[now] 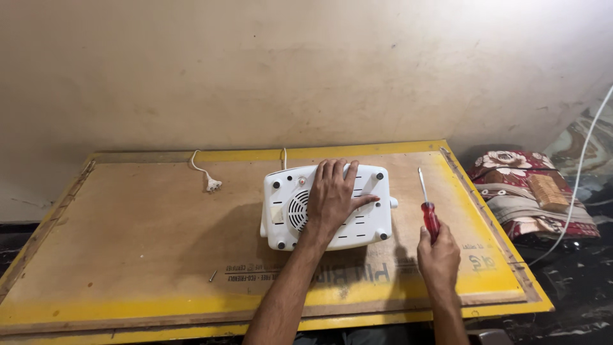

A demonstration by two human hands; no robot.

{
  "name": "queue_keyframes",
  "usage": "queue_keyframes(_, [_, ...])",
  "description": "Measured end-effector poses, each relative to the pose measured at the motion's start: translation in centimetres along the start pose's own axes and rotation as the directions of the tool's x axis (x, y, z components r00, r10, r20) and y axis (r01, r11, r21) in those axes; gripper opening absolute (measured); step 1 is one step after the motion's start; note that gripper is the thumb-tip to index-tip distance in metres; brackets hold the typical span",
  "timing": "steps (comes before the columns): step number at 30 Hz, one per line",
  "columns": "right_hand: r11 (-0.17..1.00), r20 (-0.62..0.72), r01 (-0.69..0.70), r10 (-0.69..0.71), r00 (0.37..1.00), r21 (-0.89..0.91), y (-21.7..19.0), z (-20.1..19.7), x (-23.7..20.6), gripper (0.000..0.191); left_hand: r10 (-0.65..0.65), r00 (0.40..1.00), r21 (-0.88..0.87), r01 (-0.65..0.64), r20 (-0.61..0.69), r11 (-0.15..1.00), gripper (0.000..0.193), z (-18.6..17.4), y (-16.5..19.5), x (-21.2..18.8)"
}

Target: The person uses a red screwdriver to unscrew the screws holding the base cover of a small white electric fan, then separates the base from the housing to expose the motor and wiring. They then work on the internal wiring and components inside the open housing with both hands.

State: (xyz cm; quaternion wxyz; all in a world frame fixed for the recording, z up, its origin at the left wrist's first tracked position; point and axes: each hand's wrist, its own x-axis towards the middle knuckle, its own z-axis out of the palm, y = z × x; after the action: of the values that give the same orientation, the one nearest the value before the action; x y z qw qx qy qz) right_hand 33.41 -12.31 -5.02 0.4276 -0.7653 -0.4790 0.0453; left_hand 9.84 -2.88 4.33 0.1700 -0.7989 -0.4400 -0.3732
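The left hand (pixel 332 195) lies flat, fingers spread, on the upturned white appliance (pixel 327 206) at the middle of the plywood board (pixel 128 230). The right hand (pixel 438 255) grips a red-handled screwdriver (pixel 428 207), shaft pointing away, just right of the appliance. What looks like a screw (pixel 212 276) lies near the front edge, and a white plug (pixel 212 184) lies behind

The left hand (pixel 332 195) lies flat across the middle of an overturned white appliance (pixel 327 206), hiding part of its round vent grille and slots. The appliance's cord (pixel 285 157) disappears behind its top edge. The right hand (pixel 438 255), lower right of centre, covers the bottom of a red screwdriver handle (pixel 431 218). Both forearms are cut off by the bottom edge. A small dark object (pixel 212 276) at lower left is too tiny to identify. Folded patterned cloth (pixel 520 191) runs off the right edge.
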Motion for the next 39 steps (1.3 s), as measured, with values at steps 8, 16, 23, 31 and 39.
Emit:
queue_keyframes(8, [0.93,0.061,0.027,-0.004,0.998,-0.367,5.9,5.4,2.2,0.042,-0.006,0.999,-0.009,0.006,0.031,1.0,0.097,0.6,-0.5,0.4])
queue_keyframes(16, [0.901,0.093,-0.009,0.055,0.994,-0.433,7.3,6.7,2.0,0.042,-0.004,0.999,-0.021,0.005,0.04,1.0,0.097,0.7,-0.5,0.3])
queue_keyframes(23, [0.892,0.056,-0.014,0.044,0.997,-0.453,7.0,6.7,1.2,0.045,-0.004,0.999,-0.016,0.004,0.033,1.0,0.096,0.6,-0.4,0.4])
queue_keyframes(31, [0.915,0.05,-0.02,0.043,0.998,-0.404,4.8,5.0,0.1,0.068,0.006,1.0,-0.023,-0.006,0.001,1.0,0.089,-0.2,0.0,0.0])
queue_keyframes(39, [0.983,0.258,0.065,-0.108,0.96,0.17,-1.5,0.9,-1.7,0.052,0.011,1.0,-0.018,-0.011,-0.018,1.0,0.089,-0.4,0.0,-0.5])
